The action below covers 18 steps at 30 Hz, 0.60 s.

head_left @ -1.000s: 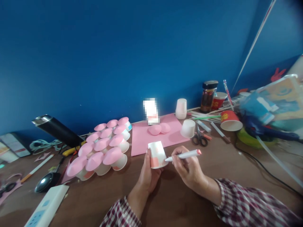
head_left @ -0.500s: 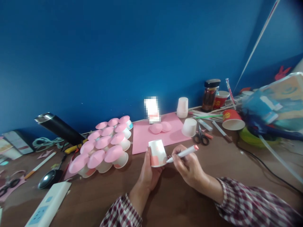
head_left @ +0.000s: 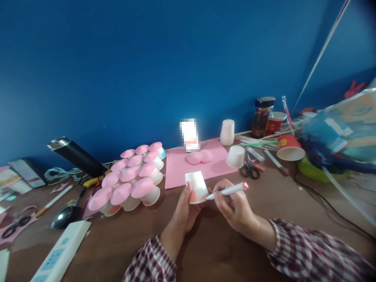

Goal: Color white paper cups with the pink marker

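While the left hand [head_left: 184, 209] grips a white paper cup with peach-coloured patches [head_left: 197, 186], tilted, just below the centre of the frame, the right hand [head_left: 235, 205] holds a slender white marker with a red end [head_left: 230, 190] in a closed pen grip. The marker's tip sits at the cup's lower right edge; contact cannot be confirmed. Marking the cup appears to be the step in hand. The next move calls, in my judgement, for a steady cup and light pressure.

Brown table [head_left: 226, 254], pink sheet [head_left: 176, 172], power strip [head_left: 60, 252] (white)
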{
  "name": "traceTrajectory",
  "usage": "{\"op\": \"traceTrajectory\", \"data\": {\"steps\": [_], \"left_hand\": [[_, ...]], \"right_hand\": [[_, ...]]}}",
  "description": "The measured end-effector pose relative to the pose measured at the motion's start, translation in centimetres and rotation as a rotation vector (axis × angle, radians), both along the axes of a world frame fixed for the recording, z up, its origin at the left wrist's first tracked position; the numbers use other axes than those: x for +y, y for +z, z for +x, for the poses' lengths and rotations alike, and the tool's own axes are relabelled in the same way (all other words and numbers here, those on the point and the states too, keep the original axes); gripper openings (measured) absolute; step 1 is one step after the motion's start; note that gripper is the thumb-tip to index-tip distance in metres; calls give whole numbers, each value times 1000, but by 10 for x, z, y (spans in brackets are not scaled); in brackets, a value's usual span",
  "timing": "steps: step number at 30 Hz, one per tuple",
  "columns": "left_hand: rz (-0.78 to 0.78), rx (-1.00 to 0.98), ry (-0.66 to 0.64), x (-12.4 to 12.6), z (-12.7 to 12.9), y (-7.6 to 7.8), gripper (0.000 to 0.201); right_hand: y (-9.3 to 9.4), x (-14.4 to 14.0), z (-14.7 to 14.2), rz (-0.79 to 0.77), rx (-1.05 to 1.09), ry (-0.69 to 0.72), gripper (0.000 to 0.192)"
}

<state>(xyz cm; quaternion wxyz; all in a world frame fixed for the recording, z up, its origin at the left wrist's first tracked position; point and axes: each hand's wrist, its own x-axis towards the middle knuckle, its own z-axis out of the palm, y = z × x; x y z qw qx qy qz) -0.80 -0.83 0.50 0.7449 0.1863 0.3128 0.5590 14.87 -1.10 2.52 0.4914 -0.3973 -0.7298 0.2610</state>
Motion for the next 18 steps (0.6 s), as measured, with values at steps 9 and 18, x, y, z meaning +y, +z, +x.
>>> {"op": "traceTrajectory", "data": {"steps": [9, 18], "left_hand": [[-40, -40, 68, 1, 4, 3, 34], [-8, 7, 32, -1, 3, 2, 38]], "right_hand": [[-2, 1, 0, 73, -31, -52, 14], [-1, 3, 0, 82, 1, -67, 13]]}}
